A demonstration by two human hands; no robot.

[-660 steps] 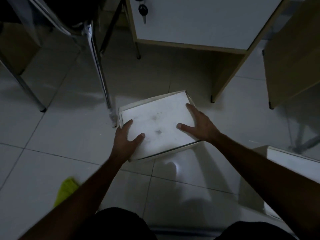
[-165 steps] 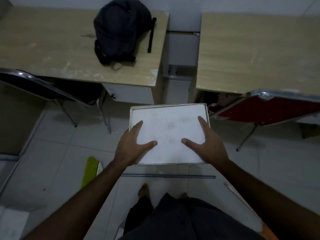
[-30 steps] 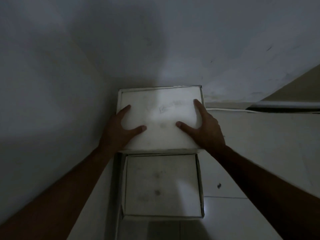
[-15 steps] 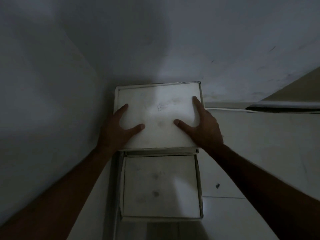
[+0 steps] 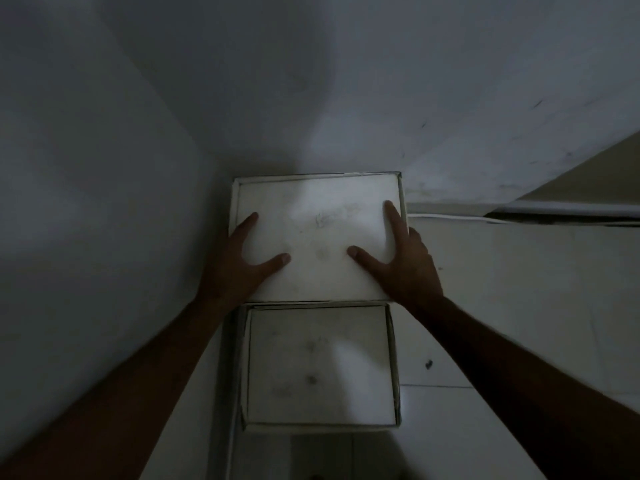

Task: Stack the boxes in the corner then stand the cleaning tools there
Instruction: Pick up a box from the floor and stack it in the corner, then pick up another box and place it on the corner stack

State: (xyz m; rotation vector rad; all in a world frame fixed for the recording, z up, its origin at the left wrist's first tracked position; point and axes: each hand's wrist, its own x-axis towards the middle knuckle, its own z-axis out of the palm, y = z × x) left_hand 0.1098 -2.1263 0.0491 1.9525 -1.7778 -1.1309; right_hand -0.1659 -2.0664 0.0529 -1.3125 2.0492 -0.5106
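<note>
1. White flat square cardboard box (image 5: 318,233), its top faintly smudged, is held in the wall corner (image 5: 207,147), above and beyond a second white square box (image 5: 320,363) that sits on the pale tiled floor (image 5: 502,306) against the left wall.
2. Left hand (image 5: 239,265) grasps the held box's left edge, thumb spread across the top; the other fingers are hidden over the side.
3. Right hand (image 5: 403,258) grasps the right edge the same way, forefinger lying along the top near the rim.
4. Whether the held box already rests on something beneath it cannot be told; dim light hides its underside.
5. To set it well, I judge: keep it level, square its back and left edges to both walls, lower evenly with both hands.
6. Ease the hidden fingers out only once the weight is borne, or they may be pinched against the left wall.
7. Leave room beside the boxes for the cleaning tools, none of which are in view.
</note>
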